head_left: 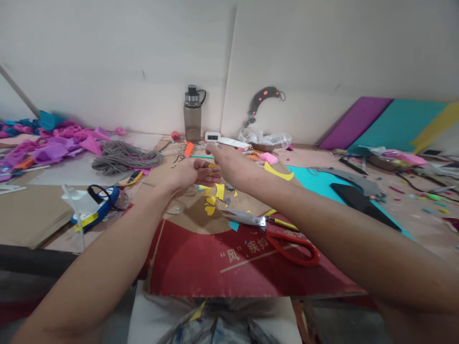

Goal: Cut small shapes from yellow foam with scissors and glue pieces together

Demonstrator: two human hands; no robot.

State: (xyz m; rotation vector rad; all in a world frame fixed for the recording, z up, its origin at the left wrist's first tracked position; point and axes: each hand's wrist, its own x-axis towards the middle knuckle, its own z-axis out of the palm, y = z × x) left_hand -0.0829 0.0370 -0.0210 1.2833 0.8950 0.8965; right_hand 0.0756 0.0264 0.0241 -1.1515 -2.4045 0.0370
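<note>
Over the cardboard sheet, my left hand (pixel 191 173) pinches a small yellow paper piece (pixel 214 166). My right hand (pixel 227 160) meets it from the other side, fingers bent down; what they grip is hidden. Below both hands lie several yellow paper cut-outs (pixel 210 209), some heart-shaped, and a light blue scrap (pixel 234 226). Red-handled scissors (pixel 292 253) rest on the red printed part of the cardboard (pixel 193 267), blades pointing left. A yellow pen-like stick (pixel 283 223) lies beside them.
Behind stand a water bottle (pixel 192 117) and a small digital clock (pixel 213 136). Grey cord (pixel 124 157), purple and pink scraps (pixel 57 143) and a blue device (pixel 98 210) are left. Blue sheet (pixel 311 184), black slab (pixel 362 205) and grey curved piece (pixel 351 180) lie right.
</note>
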